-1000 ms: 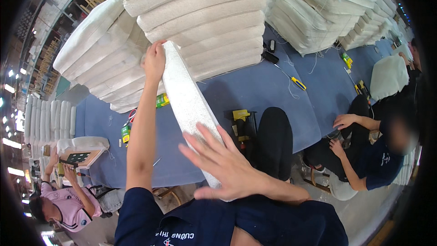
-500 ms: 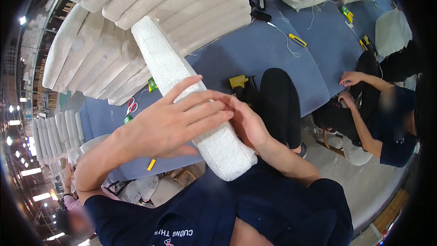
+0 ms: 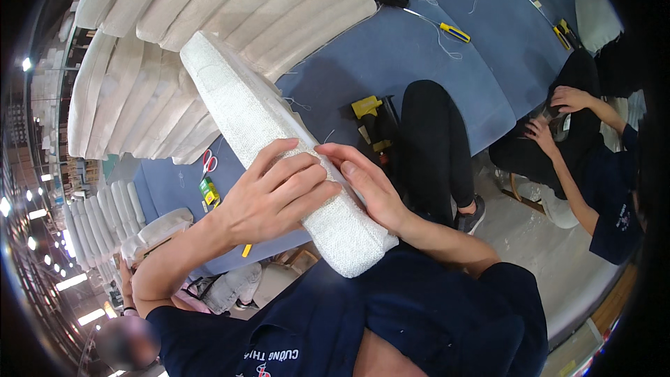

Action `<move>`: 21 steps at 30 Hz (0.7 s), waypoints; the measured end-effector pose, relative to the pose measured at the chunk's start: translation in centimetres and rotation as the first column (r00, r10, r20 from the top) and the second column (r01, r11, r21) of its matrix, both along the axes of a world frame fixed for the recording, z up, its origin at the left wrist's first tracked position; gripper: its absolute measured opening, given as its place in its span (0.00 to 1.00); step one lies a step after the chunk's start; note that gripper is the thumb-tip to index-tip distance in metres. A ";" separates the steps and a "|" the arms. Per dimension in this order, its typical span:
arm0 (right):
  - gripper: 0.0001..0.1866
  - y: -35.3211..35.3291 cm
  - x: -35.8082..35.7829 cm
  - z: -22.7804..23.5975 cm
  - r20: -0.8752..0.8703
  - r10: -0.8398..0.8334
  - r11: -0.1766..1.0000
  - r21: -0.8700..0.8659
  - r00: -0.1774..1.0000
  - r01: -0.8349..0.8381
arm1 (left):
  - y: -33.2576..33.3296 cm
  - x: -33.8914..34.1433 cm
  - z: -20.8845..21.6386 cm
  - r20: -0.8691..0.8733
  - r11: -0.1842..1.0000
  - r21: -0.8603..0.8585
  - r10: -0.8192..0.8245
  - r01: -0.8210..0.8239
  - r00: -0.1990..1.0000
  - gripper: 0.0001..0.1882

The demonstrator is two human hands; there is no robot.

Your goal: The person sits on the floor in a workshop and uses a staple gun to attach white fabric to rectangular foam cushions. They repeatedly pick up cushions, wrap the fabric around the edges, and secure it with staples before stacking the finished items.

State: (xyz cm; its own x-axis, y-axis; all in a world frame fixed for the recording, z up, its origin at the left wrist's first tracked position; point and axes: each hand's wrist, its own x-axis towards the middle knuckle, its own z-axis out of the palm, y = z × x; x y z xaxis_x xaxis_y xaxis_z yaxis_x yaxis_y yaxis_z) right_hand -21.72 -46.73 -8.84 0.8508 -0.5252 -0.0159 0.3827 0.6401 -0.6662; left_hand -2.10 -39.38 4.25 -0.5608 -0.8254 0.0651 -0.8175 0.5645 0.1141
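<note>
Both hands clasp one long white padded cushion (image 3: 272,146): the left hand (image 3: 269,195) wraps its grip over the top, the right hand (image 3: 366,185) presses flat against its side, the cushion slanting from the person's chest up above the blue surface (image 3: 391,56) toward stacked cushions (image 3: 209,21).

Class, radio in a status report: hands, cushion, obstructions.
Left hand and right hand both pressed on the white cushion. Cushion tilted, near end at chest. Nothing blocking it.
</note>
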 end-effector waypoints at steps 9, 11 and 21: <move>0.25 0.5 -0.4 0.8 -0.108 -0.055 0.966 -0.258 0.993 0.025 | 6.1 -0.3 -0.6 -0.018 0.990 -0.073 0.122 -0.123 0.992 0.28; 0.26 0.6 -0.8 2.0 -0.121 -0.004 0.959 -0.281 0.993 -0.031 | 8.1 -0.5 -1.2 0.011 0.985 -0.094 0.147 -0.146 0.989 0.31; 0.30 2.1 -1.9 3.9 -0.166 0.063 0.929 -0.350 0.984 -0.118 | 10.2 -2.8 -4.3 -0.101 0.887 -0.414 0.180 -0.206 0.978 0.25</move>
State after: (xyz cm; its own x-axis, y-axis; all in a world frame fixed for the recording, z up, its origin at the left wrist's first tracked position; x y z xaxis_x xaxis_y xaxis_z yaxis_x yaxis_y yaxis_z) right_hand -23.65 -44.65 -4.90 0.8974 -0.4403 0.0279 0.2128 0.3767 -0.9015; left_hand -4.91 -29.13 -0.03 -0.3775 -0.8054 0.4569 -0.9145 0.4017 -0.0476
